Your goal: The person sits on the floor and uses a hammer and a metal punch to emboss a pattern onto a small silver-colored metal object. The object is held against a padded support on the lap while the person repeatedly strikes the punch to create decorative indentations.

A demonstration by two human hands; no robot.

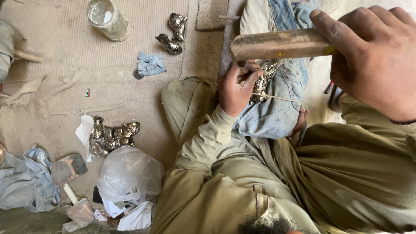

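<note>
We see our left hand [234, 93] curled around a small shiny metal piece [261, 82], thumb and fingers closed on its knobbly, silvery body and pressing it down onto a pad of faded blue denim [271, 115] that lies over our lap. A thin pale stick [281, 99] runs across the denim just beside the piece, touching it as far as we can tell.

Our right hand [375, 58] is raised close to the camera, fingers wrapped tight round a smooth wooden handle [279, 43]; its blunt, worn end points left and hangs above the metal piece, clear of it.

The floor is covered by a dusty beige ribbed mat [65, 52]. Near the mat's far edge stands a cloudy glass jar [107, 18], and right of it lie two more polished metal pieces [173, 32]. A crumpled blue rag [149, 65] sits just below them. Toward the near left, a cluster of similar shiny pieces [113, 138] rests beside a white paper scrap [84, 130], touching it. Below that cluster bulges a translucent plastic bag [129, 173], soft and wrinkled. At the near left corner lies a heap of denim scraps [26, 182] with a flat wooden paddle [67, 169] resting against it.
</note>
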